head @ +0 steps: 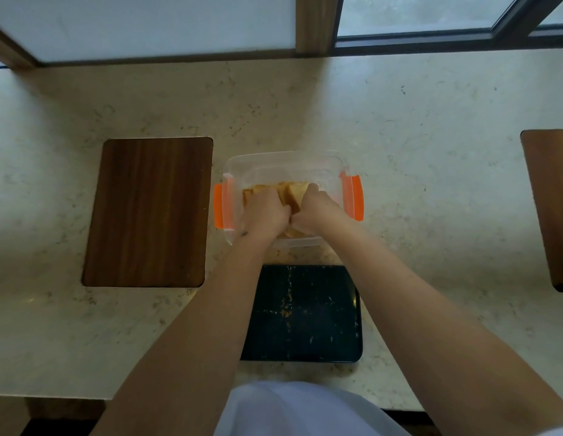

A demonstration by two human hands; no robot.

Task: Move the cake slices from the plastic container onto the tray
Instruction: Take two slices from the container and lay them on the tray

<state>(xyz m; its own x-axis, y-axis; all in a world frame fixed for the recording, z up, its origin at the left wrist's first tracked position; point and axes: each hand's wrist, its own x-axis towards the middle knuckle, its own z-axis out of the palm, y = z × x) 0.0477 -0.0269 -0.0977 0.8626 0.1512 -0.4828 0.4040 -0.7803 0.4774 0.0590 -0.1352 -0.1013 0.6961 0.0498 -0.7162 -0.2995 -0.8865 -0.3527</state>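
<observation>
A clear plastic container (pixel 283 162) with orange clips stands open in the middle of the counter. Yellow cake slices (pixel 294 191) lie in its near half, mostly hidden by my hands. My left hand (pixel 263 214) and my right hand (pixel 311 212) are both inside the container, side by side, knuckles touching, fingers curled around the slices. A dark tray (pixel 321 313) with scattered crumbs lies on the counter just in front of the container, between my forearms; no slice lies on it.
A brown wooden board (pixel 148 212) lies left of the container. Another wooden board (pixel 550 209) sits at the right edge. The marble counter (pixel 415 136) runs back to a window ledge. A white cloth (pixel 292 410) is at the near edge.
</observation>
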